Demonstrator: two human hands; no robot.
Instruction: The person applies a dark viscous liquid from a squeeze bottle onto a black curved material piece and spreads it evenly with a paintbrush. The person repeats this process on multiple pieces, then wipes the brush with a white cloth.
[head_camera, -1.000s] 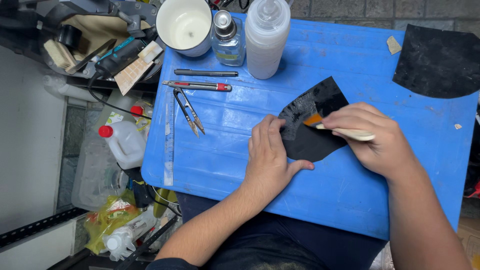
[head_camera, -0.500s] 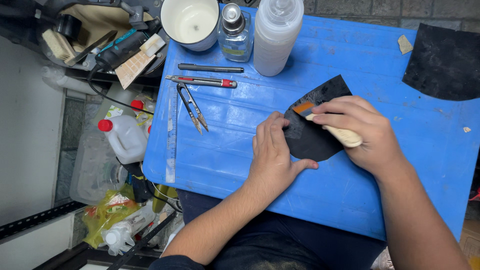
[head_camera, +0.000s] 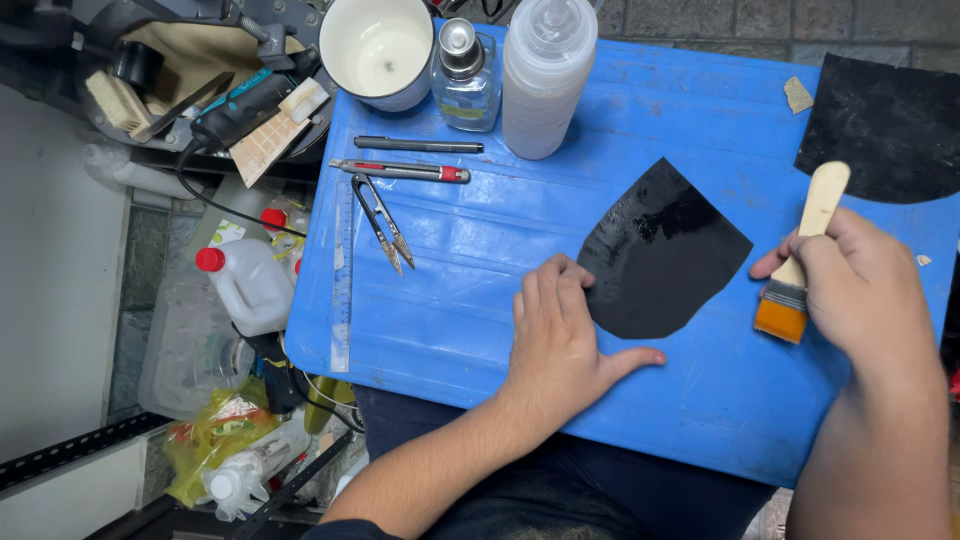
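The black leather piece lies just left of the right hand, which grips a flat brush, bristles pointing down toward the person. The left hand is nearer, spread flat, fingertips touching the piece's left edge.

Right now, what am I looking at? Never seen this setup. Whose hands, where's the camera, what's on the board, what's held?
There is no machine here: a person works with two bare hands, and the single camera sits on their head, looking down.

The surface is a blue board resting across their lap. The left hand lies flat on it, fingertips touching the edge of a glossy black cut piece.

The right hand has its grip closed on a small brush with a pale wooden handle and orange bristles, off to the right of the piece.

Further back lie a dark pen, a utility knife, thread snips and a ruler. Behind them stand a white cup, a small glass bottle and a squeeze bottle. A second black sheet lies top right.
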